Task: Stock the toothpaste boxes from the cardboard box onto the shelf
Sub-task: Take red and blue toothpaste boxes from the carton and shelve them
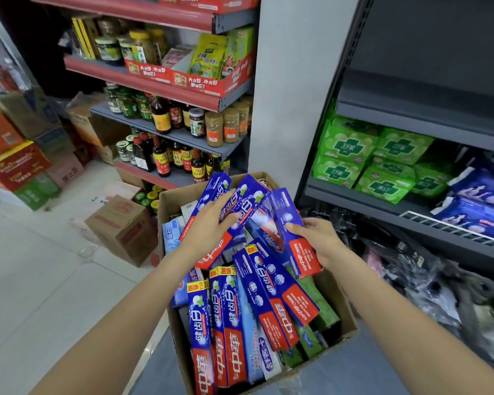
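Beside the carton, on the right, stands the dark shelf (428, 115): its top tier looks bare, the next holds green packs (351, 155) and blue packs (479, 195), and black wrapped goods fill the lower tiers. No toothpaste box shows on any tier in view, so by my judgement the stocking is at its start, or nearly so, with almost all of the load to go.

Below the hands sits the carton (171, 201), open at the top and heaped to the brim with toothpaste boxes (226, 323), mostly blue and red, some pale blue, white or green lower down. They lie crosswise and jumbled, not in rows, so each batch has to be gathered and squared before it goes across.

Over the far half of the carton both hands work one batch. The left hand (211, 223) curls over two blue boxes (240, 203) from above, fingers wrapped round their top faces, and lifts their far ends clear of the heap. The right hand (320, 240) grips a third box (291, 232) by its side, thumb on the face, fingers behind; another box seems to lie against it underneath, though I cannot tell whether that one is held too.

That batch is still above the carton, not yet carried toward a tier.
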`<action>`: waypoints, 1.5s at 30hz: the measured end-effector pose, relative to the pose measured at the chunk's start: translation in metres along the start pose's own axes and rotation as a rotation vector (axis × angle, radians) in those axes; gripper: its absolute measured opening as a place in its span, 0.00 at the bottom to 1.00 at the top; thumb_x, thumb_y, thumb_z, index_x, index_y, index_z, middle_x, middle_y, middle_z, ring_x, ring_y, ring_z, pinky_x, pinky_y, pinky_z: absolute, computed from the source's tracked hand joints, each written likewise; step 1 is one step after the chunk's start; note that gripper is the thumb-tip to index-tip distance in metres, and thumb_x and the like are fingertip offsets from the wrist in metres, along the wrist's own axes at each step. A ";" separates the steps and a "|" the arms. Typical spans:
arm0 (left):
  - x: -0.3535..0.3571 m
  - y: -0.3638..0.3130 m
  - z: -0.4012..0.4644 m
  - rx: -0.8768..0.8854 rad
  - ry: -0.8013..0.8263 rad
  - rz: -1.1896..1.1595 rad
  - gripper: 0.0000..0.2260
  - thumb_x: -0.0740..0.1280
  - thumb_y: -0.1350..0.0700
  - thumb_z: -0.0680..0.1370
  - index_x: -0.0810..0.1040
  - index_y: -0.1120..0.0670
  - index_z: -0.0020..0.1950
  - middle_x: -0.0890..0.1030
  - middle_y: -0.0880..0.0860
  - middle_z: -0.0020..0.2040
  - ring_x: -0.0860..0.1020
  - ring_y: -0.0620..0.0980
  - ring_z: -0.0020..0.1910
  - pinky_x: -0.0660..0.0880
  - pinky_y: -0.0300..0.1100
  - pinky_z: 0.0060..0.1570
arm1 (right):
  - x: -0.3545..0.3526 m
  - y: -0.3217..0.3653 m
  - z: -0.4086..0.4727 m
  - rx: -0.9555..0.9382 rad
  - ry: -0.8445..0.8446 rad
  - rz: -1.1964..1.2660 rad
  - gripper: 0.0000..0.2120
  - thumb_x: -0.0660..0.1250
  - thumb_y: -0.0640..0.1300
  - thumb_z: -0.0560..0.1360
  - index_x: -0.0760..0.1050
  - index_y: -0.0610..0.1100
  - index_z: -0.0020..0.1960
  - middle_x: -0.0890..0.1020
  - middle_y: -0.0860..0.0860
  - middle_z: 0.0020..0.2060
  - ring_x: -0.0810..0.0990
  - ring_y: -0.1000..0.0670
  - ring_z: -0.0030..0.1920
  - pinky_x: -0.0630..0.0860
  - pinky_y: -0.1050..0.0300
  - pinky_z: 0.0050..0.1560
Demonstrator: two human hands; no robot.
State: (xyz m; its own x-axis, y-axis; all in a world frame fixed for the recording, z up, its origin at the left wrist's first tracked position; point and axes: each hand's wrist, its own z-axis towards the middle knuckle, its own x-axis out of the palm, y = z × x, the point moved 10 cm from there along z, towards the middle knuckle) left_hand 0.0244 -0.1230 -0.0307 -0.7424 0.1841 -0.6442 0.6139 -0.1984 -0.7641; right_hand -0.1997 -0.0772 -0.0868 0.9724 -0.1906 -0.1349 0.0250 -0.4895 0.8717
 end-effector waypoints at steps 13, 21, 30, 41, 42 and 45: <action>0.027 -0.063 0.030 -0.295 0.029 -0.682 0.14 0.62 0.46 0.79 0.75 0.57 0.53 0.81 0.54 0.36 0.80 0.47 0.29 0.77 0.40 0.34 | -0.005 0.048 -0.033 0.070 0.384 0.748 0.23 0.67 0.57 0.66 0.81 0.38 0.47 0.80 0.45 0.41 0.79 0.53 0.31 0.78 0.62 0.30; 0.102 -0.196 0.064 -0.187 0.108 -0.678 0.09 0.66 0.50 0.78 0.76 0.55 0.49 0.81 0.50 0.35 0.78 0.40 0.26 0.73 0.30 0.25 | -0.130 0.080 -0.046 -0.123 0.173 0.553 0.10 0.61 0.44 0.74 0.75 0.39 0.48 0.83 0.47 0.33 0.80 0.52 0.28 0.76 0.62 0.30; 0.249 -0.421 0.076 0.137 0.175 -0.521 0.19 0.70 0.47 0.71 0.81 0.57 0.56 0.84 0.55 0.49 0.82 0.51 0.44 0.77 0.48 0.52 | -0.387 0.074 -0.061 -0.284 -0.224 0.530 0.28 0.73 0.36 0.67 0.67 0.36 0.65 0.82 0.38 0.50 0.83 0.47 0.34 0.79 0.53 0.34; 0.465 -0.620 0.085 0.449 0.436 -0.125 0.32 0.74 0.55 0.71 0.61 0.54 0.70 0.78 0.52 0.58 0.78 0.50 0.53 0.71 0.39 0.49 | -0.682 0.070 -0.102 -0.424 -0.279 0.726 0.03 0.62 0.40 0.75 0.73 0.41 0.44 0.80 0.47 0.35 0.80 0.52 0.33 0.77 0.63 0.30; 0.474 -0.634 0.095 0.450 0.370 -0.094 0.29 0.75 0.54 0.70 0.64 0.56 0.65 0.79 0.53 0.53 0.78 0.52 0.52 0.69 0.39 0.45 | -0.704 0.065 -0.102 -0.403 -0.288 0.727 0.03 0.63 0.41 0.74 0.72 0.42 0.44 0.78 0.47 0.35 0.78 0.51 0.32 0.77 0.62 0.30; 0.502 -0.685 0.120 0.503 0.276 -0.056 0.24 0.75 0.53 0.70 0.69 0.57 0.60 0.76 0.51 0.46 0.75 0.52 0.46 0.63 0.37 0.38 | -0.767 0.051 -0.096 -0.327 -0.333 0.685 0.07 0.64 0.45 0.74 0.74 0.41 0.43 0.78 0.45 0.32 0.78 0.49 0.26 0.76 0.62 0.27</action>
State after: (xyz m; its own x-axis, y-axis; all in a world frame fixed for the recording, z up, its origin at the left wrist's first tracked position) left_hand -0.8011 -0.0099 0.1730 -0.6314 0.4385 -0.6396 0.3220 -0.6021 -0.7306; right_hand -0.9217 0.1254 0.1058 0.6784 -0.6239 0.3880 -0.4313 0.0893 0.8978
